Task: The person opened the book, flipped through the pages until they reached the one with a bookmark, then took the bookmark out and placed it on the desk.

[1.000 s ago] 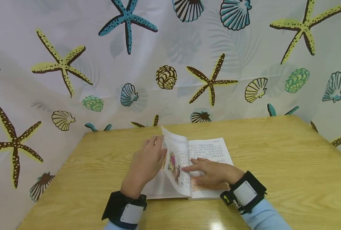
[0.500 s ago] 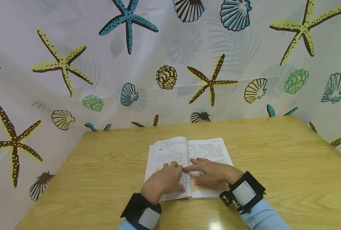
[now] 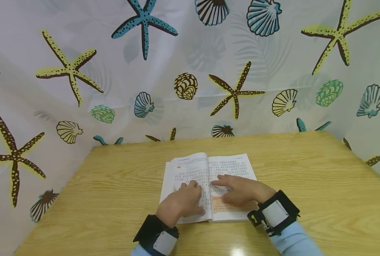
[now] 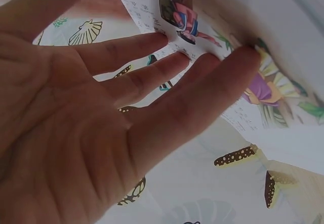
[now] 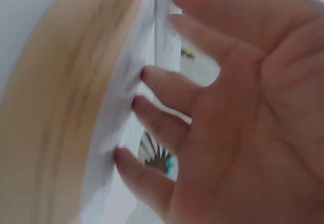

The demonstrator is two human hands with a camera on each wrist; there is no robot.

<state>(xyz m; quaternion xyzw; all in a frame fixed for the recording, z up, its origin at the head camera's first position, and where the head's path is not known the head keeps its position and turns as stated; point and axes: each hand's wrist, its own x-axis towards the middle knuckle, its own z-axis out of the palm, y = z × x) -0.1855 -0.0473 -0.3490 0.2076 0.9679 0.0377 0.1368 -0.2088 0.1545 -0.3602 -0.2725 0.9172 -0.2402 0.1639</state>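
Note:
An open book [image 3: 233,167] with printed text lies on the table, its spine running away from me. On its left page [image 3: 190,165] rests my left hand [image 3: 181,204], with fingers spread and tips on the paper; the left wrist view shows a coloured drawing [image 4: 268,84] under them. My right hand [image 3: 241,190] lies across the right page, fingers reaching toward the spine, above an orange text box [image 3: 220,205]. In the right wrist view, its lightly bent fingertips touch the paper. Neither hand grips anything.
The book stands on a light wooden table [image 3: 113,185]. Behind it and to the sides hangs a white cloth [image 3: 164,71] printed with starfish and shells. Each wrist wears a black strap [image 3: 281,211] with a white plate.
My left hand has carried the raised page over to the left and flattened it, then stayed there. Just now my right hand has shifted slightly to the right on its page.

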